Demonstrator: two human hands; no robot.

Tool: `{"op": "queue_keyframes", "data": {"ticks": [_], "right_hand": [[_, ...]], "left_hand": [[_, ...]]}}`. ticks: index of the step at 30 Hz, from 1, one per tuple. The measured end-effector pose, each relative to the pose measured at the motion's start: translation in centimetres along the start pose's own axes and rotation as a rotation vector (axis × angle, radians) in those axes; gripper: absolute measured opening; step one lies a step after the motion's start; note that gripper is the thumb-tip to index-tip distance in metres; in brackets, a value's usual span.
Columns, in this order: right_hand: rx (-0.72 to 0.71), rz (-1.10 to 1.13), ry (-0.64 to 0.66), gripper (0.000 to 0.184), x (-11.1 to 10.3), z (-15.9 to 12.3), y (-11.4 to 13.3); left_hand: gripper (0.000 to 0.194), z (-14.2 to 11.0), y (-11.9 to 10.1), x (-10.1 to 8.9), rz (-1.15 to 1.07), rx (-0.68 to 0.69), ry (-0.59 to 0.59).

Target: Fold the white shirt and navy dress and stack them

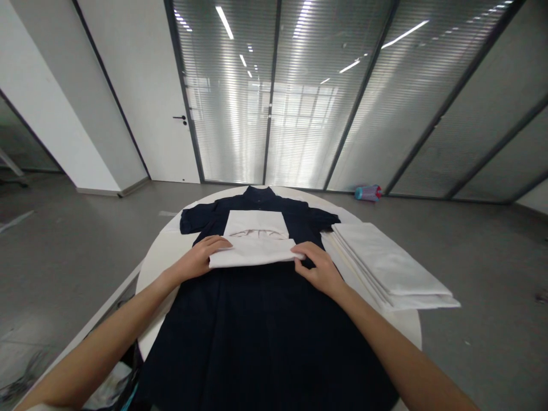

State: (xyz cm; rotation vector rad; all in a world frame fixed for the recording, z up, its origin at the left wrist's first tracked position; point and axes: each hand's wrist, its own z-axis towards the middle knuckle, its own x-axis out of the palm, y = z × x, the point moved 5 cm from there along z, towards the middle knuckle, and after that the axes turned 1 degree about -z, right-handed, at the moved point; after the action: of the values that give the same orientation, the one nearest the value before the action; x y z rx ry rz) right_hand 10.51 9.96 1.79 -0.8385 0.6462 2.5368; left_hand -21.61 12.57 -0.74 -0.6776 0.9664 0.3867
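Navy garment [265, 337]: spread flat, its hem end closest to the wearer of the camera, short sleeves out to both sides, collar toward the far edge.
Left hand [200, 258]: at the left end of a folded white cloth [252, 252], its fingers [218, 244] curled over that edge and gripping it, the thumb out of sight.
Right hand [319, 268]: at the opposite end, index finger and thumb closed on the right edge of the same cloth.
White cloth: lying across the middle of the navy garment, the near part a flat band between the two hands, the far part a squarish panel, with small creases where they meet.
White stack [385, 260]: several folded layers just beside the garment on the right, one corner jutting past the rim.
Desk [160, 271]: round, white, under all of these.
Floor [483, 257]: grey, with a blue and red package [368, 193] near the far wall.
Door [141, 85]: pale, with a dark handle [180, 118], to the left of tall glass panels [231, 114] with blinds.
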Motion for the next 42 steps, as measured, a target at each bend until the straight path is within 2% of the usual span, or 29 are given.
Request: {"op": "queue_keyframes", "data": {"ticks": [2,5,7,9,12,16,23,29,32,34,35,37,39,40,42], "right_hand": [[0.010,0.019,0.002,0.024,0.0,-0.2,-0.6],[0.049,-0.026,0.139,0.055,0.2,-0.5,-2.3],[0.101,-0.083,0.218,0.071,0.4,-0.8,-3.7],[0.159,-0.123,0.273,0.075,1.0,-1.1,-5.0],[0.200,-0.150,0.361,0.071,2.3,-1.7,-5.9],[0.140,-0.159,0.426,0.062,3.6,-2.2,-5.9],[0.177,-0.160,0.470,0.051,4.4,-2.4,-6.6],[0.166,-0.222,0.431,0.040,4.2,-1.6,-6.5],[0.123,-0.131,0.436,0.032,3.5,-0.3,-7.0],[0.169,-0.011,0.457,0.030,3.4,0.8,-8.1],[0.225,0.030,0.465,0.028,3.5,1.4,-8.7],[0.373,0.043,0.450,0.025,3.9,2.6,-10.1],[0.530,-0.006,0.401,0.030,4.6,3.8,-11.1],[0.610,-0.036,0.373,0.034,5.0,4.3,-11.5],[0.757,-0.093,0.331,0.037,5.9,5.0,-12.0]], "left_hand": [[0.029,0.2,1.2,0.3,-0.112,-0.091,-0.053],[0.025,0.4,2.5,0.6,-0.197,-0.193,-0.095],[0.024,0.5,2.8,0.6,-0.217,-0.198,-0.101],[0.022,0.5,2.7,0.6,-0.228,-0.164,-0.076],[0.025,0.4,2.3,0.9,-0.155,-0.063,0.001],[0.044,0.1,2.0,1.4,0.034,0.016,0.056],[0.043,0.0,1.9,1.8,0.145,0.061,0.075],[0.043,0.1,2.0,1.8,0.119,0.075,0.064],[0.034,0.1,2.8,1.8,-0.005,0.054,0.017],[0.037,0.6,3.9,1.9,-0.138,-0.015,-0.004],[0.039,1.0,4.7,1.9,-0.196,-0.096,-0.027],[0.042,1.9,6.6,1.7,-0.267,-0.361,-0.099],[0.042,3.0,8.2,1.5,-0.287,-0.615,-0.167],[0.043,3.6,8.7,1.4,-0.291,-0.691,-0.184],[0.045,5.2,9.4,1.2,-0.294,-0.754,-0.207]]}}
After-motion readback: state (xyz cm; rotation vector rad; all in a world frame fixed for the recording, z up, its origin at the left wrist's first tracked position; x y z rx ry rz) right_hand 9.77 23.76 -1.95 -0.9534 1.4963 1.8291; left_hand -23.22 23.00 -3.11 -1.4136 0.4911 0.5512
